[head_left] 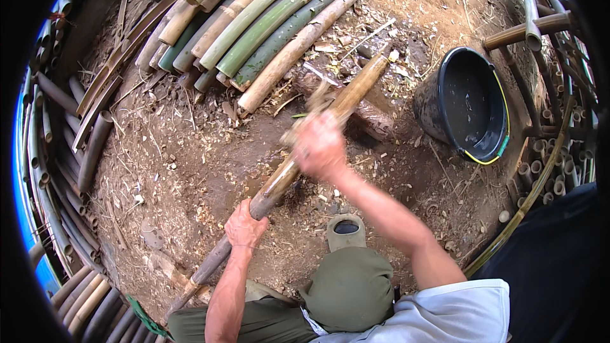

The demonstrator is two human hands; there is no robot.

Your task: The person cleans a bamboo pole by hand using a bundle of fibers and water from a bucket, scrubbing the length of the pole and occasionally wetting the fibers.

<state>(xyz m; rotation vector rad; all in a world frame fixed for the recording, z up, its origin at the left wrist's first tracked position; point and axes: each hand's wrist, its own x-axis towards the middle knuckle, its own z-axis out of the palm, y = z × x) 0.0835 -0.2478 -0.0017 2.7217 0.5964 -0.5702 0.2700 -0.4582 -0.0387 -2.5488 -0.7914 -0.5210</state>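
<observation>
Soft, even daylight fills the view, bright enough for clear colour, with only faint shadows on the dirt floor. The right hand is smeared by motion blur, while the left hand stays sharp. Fisheye bending curves the bamboo poles toward 12 o'clock, and a black vignette rings the rim.

A long brown bamboo pole lies slanted across a log, over dirt.
</observation>
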